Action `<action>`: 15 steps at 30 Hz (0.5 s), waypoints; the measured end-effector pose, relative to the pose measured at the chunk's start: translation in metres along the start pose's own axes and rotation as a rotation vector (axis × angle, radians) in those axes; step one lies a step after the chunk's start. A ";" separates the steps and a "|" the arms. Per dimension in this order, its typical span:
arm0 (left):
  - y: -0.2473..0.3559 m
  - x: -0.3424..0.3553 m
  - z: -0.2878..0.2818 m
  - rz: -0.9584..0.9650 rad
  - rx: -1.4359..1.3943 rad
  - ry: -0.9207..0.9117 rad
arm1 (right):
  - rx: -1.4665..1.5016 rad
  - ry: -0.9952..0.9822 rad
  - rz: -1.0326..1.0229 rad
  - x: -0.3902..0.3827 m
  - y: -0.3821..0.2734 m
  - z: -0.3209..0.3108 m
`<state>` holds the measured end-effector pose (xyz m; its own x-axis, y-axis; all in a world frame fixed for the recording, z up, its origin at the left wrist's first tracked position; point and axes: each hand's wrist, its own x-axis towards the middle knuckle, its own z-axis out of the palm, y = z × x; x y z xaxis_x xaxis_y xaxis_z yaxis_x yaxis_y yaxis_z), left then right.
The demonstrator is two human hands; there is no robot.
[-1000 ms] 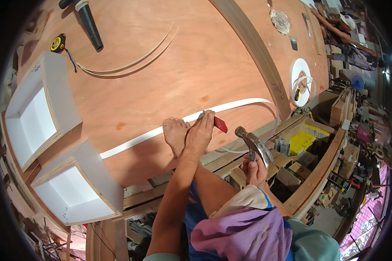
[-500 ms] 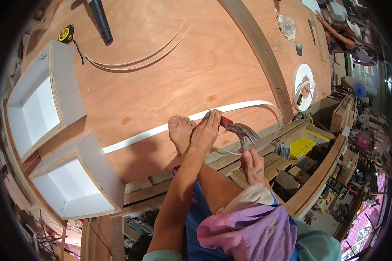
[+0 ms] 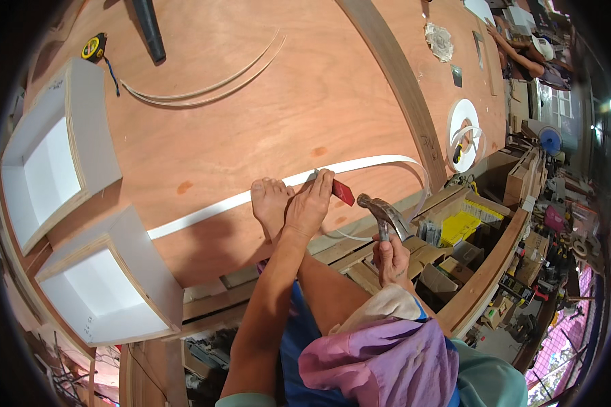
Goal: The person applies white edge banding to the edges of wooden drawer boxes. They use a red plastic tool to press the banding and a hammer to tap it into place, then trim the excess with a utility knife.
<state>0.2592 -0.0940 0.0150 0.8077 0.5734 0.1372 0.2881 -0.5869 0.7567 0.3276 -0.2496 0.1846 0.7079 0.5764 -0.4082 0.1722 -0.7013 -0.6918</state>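
Observation:
My left hand (image 3: 307, 210) grips a red-handled tool (image 3: 341, 190) with a metal blade, set on a long white strip (image 3: 224, 203) lying across the plywood surface. My bare foot (image 3: 268, 203) rests beside that hand, against the strip. My right hand (image 3: 392, 261) is closed round the handle of a claw hammer (image 3: 380, 214), whose head is just right of the red tool, apart from it. The strip's far end curves down to the right in a loop behind the hammer.
Two white boxes (image 3: 115, 190) stand at left. Thin strips (image 3: 204, 103), a tape measure (image 3: 94, 47) and a black tool (image 3: 149, 34) lie above. A white coil (image 3: 463, 119) sits beside a long board (image 3: 407, 95). Cluttered bins (image 3: 461, 230) are lower right; a co-worker (image 3: 526, 57) is upper right.
The hammer head moved left onto the red tool's end half a second ago; now it has drawn back from it. My left hand stays on the tool at the strip. The whole view shifted slightly.

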 end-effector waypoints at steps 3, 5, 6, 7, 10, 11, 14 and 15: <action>-0.003 -0.002 0.001 -0.006 -0.021 0.012 | -0.107 -0.038 -0.037 0.001 0.009 0.003; 0.002 0.005 0.001 0.017 -0.016 0.005 | -0.003 0.048 0.018 0.000 -0.006 -0.003; 0.003 0.002 0.000 0.010 -0.005 -0.007 | 0.056 0.069 0.052 -0.003 -0.010 -0.004; 0.003 0.001 0.001 0.008 -0.001 -0.007 | 0.082 0.082 -0.014 -0.005 -0.008 -0.004; -0.002 0.002 0.001 -0.005 -0.010 -0.007 | 0.165 0.122 -0.227 -0.005 -0.001 0.000; -0.003 0.000 0.000 -0.018 -0.026 -0.012 | 0.128 0.090 -0.143 -0.004 0.001 0.004; 0.001 0.003 0.002 0.000 -0.031 0.005 | 0.040 -0.003 0.032 -0.003 -0.003 -0.005; 0.001 0.003 0.003 0.005 -0.015 0.019 | 0.118 0.035 0.024 -0.003 -0.008 -0.005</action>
<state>0.2630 -0.0944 0.0144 0.7994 0.5811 0.1527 0.2763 -0.5812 0.7654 0.3276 -0.2478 0.1939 0.7345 0.5436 -0.4063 0.0744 -0.6596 -0.7479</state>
